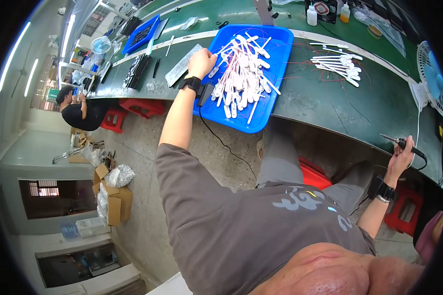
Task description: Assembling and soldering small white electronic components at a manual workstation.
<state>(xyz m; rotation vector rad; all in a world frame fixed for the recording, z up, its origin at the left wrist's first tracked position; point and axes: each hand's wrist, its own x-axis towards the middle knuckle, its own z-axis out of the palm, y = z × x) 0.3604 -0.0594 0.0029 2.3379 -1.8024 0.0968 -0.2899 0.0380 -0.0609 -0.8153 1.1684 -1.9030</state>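
Note:
My left hand (202, 64) is at the left rim of a blue tray (275, 105), fingers closed; whatever they may hold is hidden. Heaped in the tray are many slim white plastic sticks with thin red wires (243, 73), some lying against the rim. A soldering iron (402, 143) is gripped in my right hand (401, 156) near the bench's front edge at the right, its metal tip pointing left. Left of the tray, close to my left hand, lies a flat grey strip (179, 69). Both my wrists wear black bands with cables.
A smaller pile of white sticks (337, 64) lies right of the tray on the green bench (315, 101). A fan (432, 73), two small bottles (312, 14) and a blue tray (142, 34) stand farther off. Red stools (310, 174) are under the bench; a person (81, 110) sits far left.

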